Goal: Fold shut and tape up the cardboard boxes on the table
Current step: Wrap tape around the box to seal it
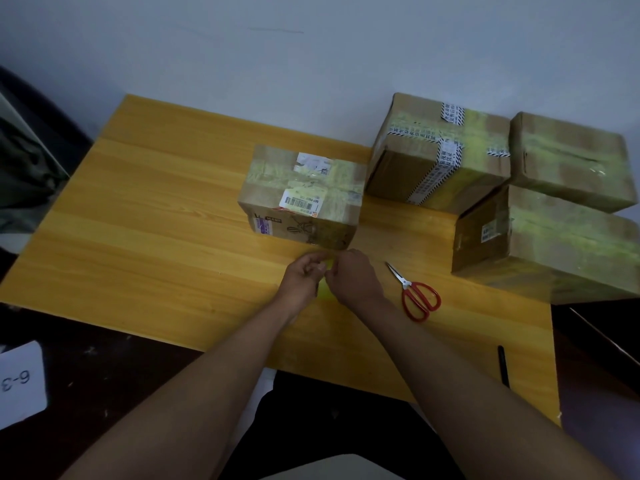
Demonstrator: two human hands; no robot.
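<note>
Your left hand [304,275] and right hand [349,277] pinch yellowish tape [325,289] together, near the taped-shut box [304,192]; three more sealed boxes [440,150] sit right.

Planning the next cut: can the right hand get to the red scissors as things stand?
Probably yes. The scissors lie on bare table just beside the right hand, nothing between. But both hands are pinching the yellowish tape, so it must let go first.
</note>
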